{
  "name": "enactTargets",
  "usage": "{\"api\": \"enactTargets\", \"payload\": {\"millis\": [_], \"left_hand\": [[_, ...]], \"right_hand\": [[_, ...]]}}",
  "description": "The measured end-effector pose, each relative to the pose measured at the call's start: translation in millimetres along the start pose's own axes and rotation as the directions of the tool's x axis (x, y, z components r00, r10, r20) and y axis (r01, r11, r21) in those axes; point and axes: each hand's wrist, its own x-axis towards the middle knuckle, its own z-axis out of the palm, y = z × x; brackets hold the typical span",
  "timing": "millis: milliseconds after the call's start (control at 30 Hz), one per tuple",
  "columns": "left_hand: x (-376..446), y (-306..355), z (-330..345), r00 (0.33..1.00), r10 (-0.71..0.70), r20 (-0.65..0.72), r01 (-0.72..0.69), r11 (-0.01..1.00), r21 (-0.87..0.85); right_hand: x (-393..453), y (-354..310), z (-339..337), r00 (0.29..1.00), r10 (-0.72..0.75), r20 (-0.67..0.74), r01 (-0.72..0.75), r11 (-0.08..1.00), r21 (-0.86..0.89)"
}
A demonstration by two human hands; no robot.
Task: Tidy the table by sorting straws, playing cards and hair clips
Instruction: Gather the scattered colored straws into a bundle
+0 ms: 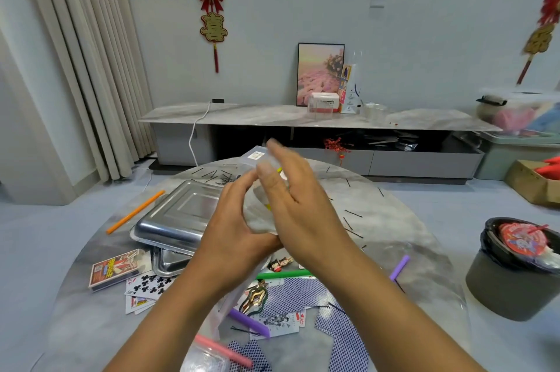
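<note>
Above the middle of the round table both hands hold up a clear plastic bag with a yellow straw showing through it. My left hand grips the bag's lower side. My right hand, blurred, pinches its upper part. Loose on the table lie an orange straw, a green straw, purple straws, a pink straw, blue-backed playing cards, face-up cards, a card box, a gold hair clip, a cartoon hair clip and black hairpins.
Stacked metal trays stand left of my hands. Another clear bag lies at the near edge. A grey waste bin with a black liner stands on the floor to the right. A low cabinet runs along the far wall.
</note>
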Motion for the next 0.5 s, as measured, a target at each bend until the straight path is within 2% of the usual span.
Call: {"api": "enactTargets", "payload": {"millis": [67, 100, 200, 300, 400, 500], "left_hand": [[0.7, -0.5, -2.8, 0.999, 0.0, -0.033, 0.001, 1.0, 0.02], [1.1, -0.9, -5.4, 0.998, 0.0, -0.057, 0.001, 1.0, 0.018], [3.1, -4.1, -8.5, 0.993, -0.008, -0.117, 0.008, 1.0, 0.002], [4.3, -5.9, -11.4, 0.986, -0.007, -0.165, 0.012, 0.999, 0.03], [5.0, -3.6, -14.8, 0.975, 0.044, -0.219, -0.046, 0.999, -0.002], [6.1, 2.8, -14.1, 0.955, 0.112, -0.276, -0.106, 0.994, 0.036]], "right_hand": [[0.1, -1.9, -1.0, 0.998, -0.033, -0.06, 0.032, 0.999, -0.021], [0.5, -1.3, -1.0, 0.997, -0.07, -0.04, 0.067, 0.995, -0.071], [-2.6, 4.7, 5.2, 0.985, -0.077, 0.155, 0.114, 0.962, -0.25], [-6.9, 5.3, 9.7, 0.988, -0.139, 0.068, 0.151, 0.961, -0.232], [-9.2, 0.7, 9.7, 0.977, -0.16, 0.142, 0.199, 0.923, -0.33], [-11.8, -4.5, 10.8, 0.996, -0.086, 0.037, 0.091, 0.983, -0.161]]}}
